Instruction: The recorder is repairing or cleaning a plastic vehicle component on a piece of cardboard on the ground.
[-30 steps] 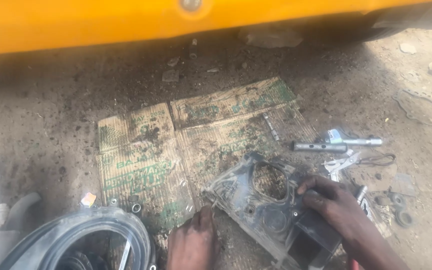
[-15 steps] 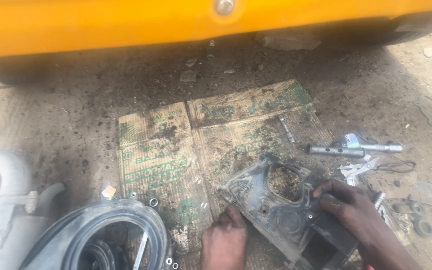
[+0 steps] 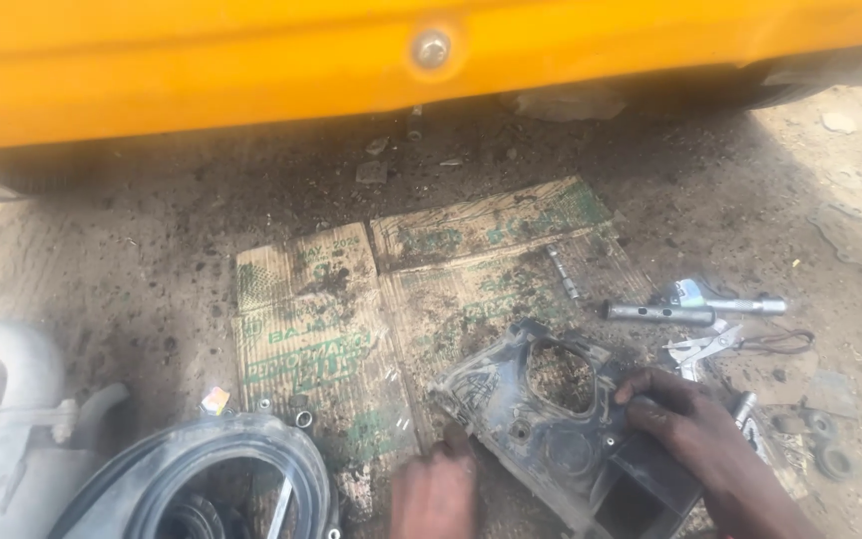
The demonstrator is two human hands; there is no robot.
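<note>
Your right hand [image 3: 685, 414] grips the housing's [image 3: 551, 429] right edge; your left hand [image 3: 438, 489], grip unclear, rests at its near-left corner.

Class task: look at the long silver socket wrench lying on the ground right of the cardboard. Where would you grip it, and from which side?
Probably grip the socket wrench at mid-shaft, coming from above. It lies flat and roughly level across the view, so fingers can close across its narrow tube. A crossing tool crowds its right end, and the pliers lie just below; the left half is freer.
</note>
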